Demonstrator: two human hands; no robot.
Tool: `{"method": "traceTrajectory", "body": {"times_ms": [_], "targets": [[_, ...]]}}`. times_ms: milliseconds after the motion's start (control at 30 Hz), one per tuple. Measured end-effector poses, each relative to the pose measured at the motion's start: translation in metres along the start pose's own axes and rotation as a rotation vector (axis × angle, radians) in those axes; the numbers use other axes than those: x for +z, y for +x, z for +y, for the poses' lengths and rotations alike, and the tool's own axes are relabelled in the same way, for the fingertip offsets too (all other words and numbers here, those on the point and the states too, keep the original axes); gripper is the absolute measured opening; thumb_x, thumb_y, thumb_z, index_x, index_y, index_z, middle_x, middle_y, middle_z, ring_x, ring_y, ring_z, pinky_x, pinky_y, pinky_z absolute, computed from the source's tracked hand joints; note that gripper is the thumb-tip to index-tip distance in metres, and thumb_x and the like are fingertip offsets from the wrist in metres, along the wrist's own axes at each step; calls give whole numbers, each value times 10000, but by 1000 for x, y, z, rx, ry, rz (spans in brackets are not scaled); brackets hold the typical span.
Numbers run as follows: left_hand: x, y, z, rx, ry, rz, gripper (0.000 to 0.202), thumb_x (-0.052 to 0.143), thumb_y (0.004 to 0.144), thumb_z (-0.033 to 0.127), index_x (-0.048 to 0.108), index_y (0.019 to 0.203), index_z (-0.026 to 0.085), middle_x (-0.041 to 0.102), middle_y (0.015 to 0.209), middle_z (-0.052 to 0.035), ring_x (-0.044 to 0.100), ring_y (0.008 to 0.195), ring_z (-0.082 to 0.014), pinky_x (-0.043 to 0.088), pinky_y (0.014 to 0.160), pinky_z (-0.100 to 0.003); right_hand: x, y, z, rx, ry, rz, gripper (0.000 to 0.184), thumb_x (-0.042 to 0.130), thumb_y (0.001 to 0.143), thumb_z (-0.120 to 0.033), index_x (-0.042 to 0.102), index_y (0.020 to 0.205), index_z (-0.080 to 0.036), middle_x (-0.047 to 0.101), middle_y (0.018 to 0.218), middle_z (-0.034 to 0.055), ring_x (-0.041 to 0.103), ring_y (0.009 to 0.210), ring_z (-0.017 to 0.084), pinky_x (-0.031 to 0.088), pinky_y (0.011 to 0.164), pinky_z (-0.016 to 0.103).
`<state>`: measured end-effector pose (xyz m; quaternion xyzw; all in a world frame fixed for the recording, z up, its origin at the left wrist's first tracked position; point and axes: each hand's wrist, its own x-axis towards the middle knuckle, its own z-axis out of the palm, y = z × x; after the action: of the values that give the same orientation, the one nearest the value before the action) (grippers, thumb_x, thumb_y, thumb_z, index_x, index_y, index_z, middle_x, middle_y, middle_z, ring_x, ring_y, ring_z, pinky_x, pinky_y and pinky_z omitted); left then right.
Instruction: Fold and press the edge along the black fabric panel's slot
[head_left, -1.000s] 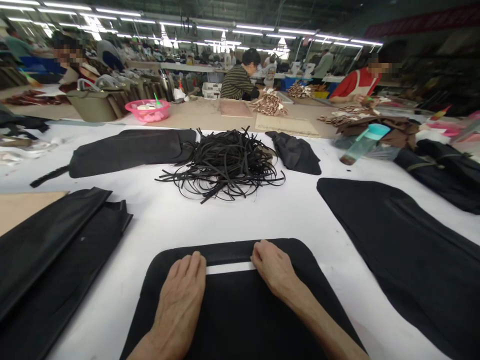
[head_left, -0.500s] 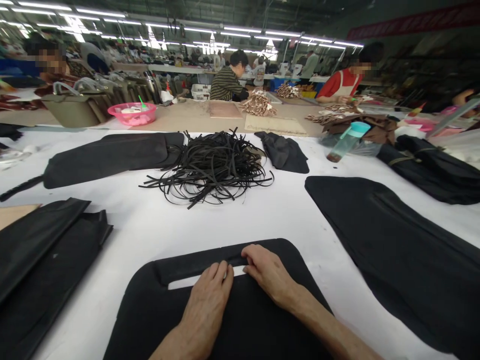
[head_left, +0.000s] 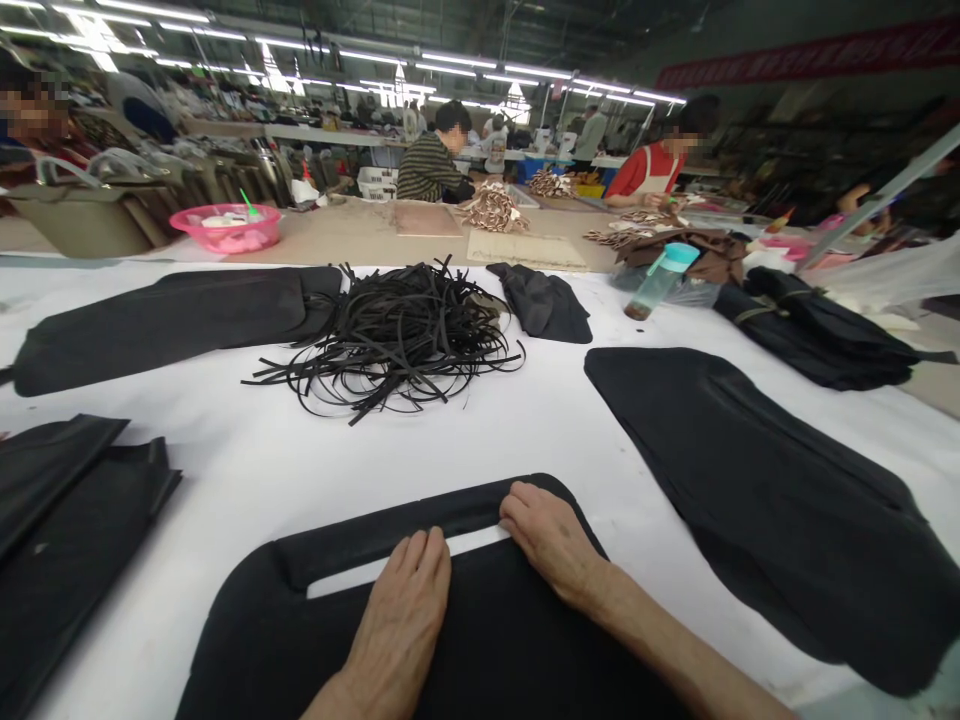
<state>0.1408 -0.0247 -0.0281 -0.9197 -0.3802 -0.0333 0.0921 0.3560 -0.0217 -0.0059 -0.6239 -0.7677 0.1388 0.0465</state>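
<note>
A black sheet panel (head_left: 480,640) with rounded corners lies on the white-topped table in front of me. Along its far side runs a long narrow slot (head_left: 341,580) in which white shows. My left hand (head_left: 401,600) rests palm down on the panel, its fingers laid across the slot. At the slot's right end, my right hand (head_left: 547,535) has its fingers curled over the far border, gripping the panel there; the thumb is mostly hidden. Beyond both hands sits a tangled heap of thin black strips (head_left: 412,330).
Black pieces lie at far left (head_left: 165,320), near left (head_left: 67,540) and right (head_left: 750,480). A bottle with a turquoise lid (head_left: 664,280) stands tilted at the back right. Past it, a brown worktable holds a pink basket (head_left: 225,230); co-workers (head_left: 431,165) are behind it.
My right hand has slid right along the slot to its end. The left hand stays over the slot, so more white shows between them. The view has shifted slightly right.
</note>
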Motion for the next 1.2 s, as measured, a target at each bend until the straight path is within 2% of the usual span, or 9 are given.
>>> {"method": "traceTrajectory", "body": {"times_ms": [133, 300, 433, 533, 667, 867, 967, 1100, 1200], "targets": [[3, 0, 3, 46, 79, 20, 461, 426, 719, -11, 572, 1149, 69, 594, 1123, -121, 534, 1011, -236, 471, 892, -336, -10, 9, -6, 106, 15, -39, 123, 482, 871, -161, 574, 796, -191, 590, 824, 6, 539, 785, 146, 368, 710, 238], [0, 2, 8, 59, 159, -14, 466, 443, 710, -6, 559, 1159, 40, 592, 998, -137, 544, 896, -241, 492, 826, -366, -17, 21, -14, 247, -13, -114, 148, 488, 823, -136, 617, 761, -172, 653, 793, 53, 591, 759, 184, 375, 659, 265], [-4, 6, 15, 50, 163, -40, 503, 442, 760, 29, 489, 1254, 113, 572, 969, -119, 529, 871, -232, 472, 819, -397, -20, 28, -16, 302, -22, -151, 155, 510, 796, -148, 655, 750, -177, 683, 799, 75, 618, 777, 208, 382, 651, 272], [-6, 12, 21, 13, 152, -95, 495, 452, 805, 90, 460, 1287, 199, 565, 946, -108, 531, 819, -242, 469, 741, -411, -23, 31, -16, 329, -23, -159, 186, 493, 776, -121, 671, 759, -172, 690, 808, 94, 627, 785, 222, 383, 648, 280], [-11, 25, 25, -21, 135, -157, 526, 484, 815, 117, 423, 1313, 276, 555, 882, -89, 529, 770, -238, 446, 638, -367, -27, 30, -17, 331, -1, -160, 193, 487, 767, -118, 672, 764, -174, 689, 801, 96, 628, 783, 225, 373, 645, 283], [-23, 39, 27, -78, 120, -225, 603, 484, 802, 79, 386, 1316, 378, 537, 808, -62, 539, 723, -224, 408, 558, -304, -18, 25, -9, 353, 86, -130, 66, 557, 745, -168, 614, 760, -198, 652, 754, 30, 594, 737, 187, 324, 601, 258], [-25, 41, 30, -87, 144, -261, 619, 454, 820, 78, 345, 1327, 417, 549, 803, -68, 552, 714, -234, 404, 545, -301, -15, 23, 4, 383, 133, -97, 89, 591, 740, -202, 570, 827, -203, 611, 727, -3, 556, 708, 161, 301, 582, 240], [-24, 43, 32, -85, 173, -308, 625, 420, 840, 79, 304, 1337, 438, 574, 815, -80, 574, 711, -246, 406, 542, -305, -21, 17, 16, 400, 182, -48, 33, 517, 800, -180, 540, 792, -200, 583, 715, -20, 513, 686, 129, 295, 601, 228], [-25, 43, 33, -93, 176, -311, 616, 409, 848, 86, 299, 1335, 448, 578, 808, -80, 578, 705, -250, 404, 537, -304, -25, 14, 14, 374, 209, -41, 53, 515, 812, -202, 547, 770, -207, 583, 721, -33, 502, 688, 119, 290, 596, 219]]}}
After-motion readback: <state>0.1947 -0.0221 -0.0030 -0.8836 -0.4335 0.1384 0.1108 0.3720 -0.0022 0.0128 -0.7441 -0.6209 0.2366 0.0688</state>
